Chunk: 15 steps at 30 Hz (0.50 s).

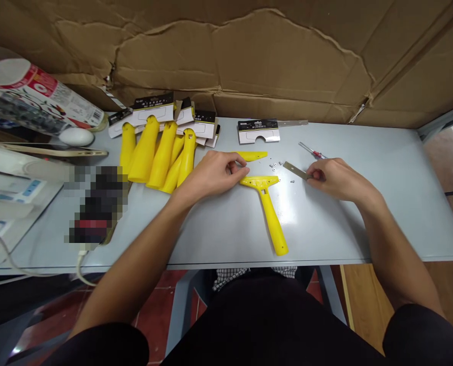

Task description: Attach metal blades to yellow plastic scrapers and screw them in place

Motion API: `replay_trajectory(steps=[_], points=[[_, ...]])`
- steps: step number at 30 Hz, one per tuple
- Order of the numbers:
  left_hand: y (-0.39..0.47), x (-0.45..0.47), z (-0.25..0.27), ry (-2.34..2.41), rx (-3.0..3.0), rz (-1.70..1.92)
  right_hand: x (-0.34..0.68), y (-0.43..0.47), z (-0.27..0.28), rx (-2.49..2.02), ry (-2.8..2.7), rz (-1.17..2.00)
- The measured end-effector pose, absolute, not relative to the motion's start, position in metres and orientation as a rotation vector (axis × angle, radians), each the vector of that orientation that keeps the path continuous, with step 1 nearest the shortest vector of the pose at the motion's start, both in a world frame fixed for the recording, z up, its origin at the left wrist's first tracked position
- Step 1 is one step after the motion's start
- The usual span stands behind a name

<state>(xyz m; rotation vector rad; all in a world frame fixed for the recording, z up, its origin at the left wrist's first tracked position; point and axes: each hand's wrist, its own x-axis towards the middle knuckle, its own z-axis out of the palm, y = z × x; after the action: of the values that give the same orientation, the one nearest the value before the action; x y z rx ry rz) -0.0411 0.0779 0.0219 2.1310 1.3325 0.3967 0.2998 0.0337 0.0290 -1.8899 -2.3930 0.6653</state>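
Black cloth of a shirt (264, 325) was closest, and past it was a gray tabletop (219, 234). On the tabletop lay a yellow scraper (274, 218), with its wide head between the two hands and its handle pointing back toward the person. The right hand (333, 178) pinched one end of a thin, flat metal blade (295, 170), and the other end pointed left toward some tiny metal bits (275, 164). The left hand (221, 173) had its fingers bent and its thumb near them, right by the left end of the scraper's head; I could not tell if it held anything. A yellow strip (255, 155) lay just past that hand, partly hidden by it. Behind the right hand was a small screwdriver (313, 151). Farther back lay a black and white card (259, 133). Off to the left, more yellow handles (146, 152) lay in a pile with more cards (154, 108). A big bottle (45, 96) and a white mouse (76, 136) sat at the far left, and brown cardboard (226, 56) stood behind everything.
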Motion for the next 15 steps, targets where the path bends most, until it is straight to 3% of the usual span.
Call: replay_trajectory(steps=[6, 15], points=[[0.069, -0.033, 0.021, 1.166, 2.109, 0.879, 0.289, 0.029, 0.035, -1.562, -2.054, 0.832], [0.046, -0.023, 0.036, 0.967, 2.132, 1.066, 0.261, 0.013, 0.047, -1.266, -1.721, 1.293]])
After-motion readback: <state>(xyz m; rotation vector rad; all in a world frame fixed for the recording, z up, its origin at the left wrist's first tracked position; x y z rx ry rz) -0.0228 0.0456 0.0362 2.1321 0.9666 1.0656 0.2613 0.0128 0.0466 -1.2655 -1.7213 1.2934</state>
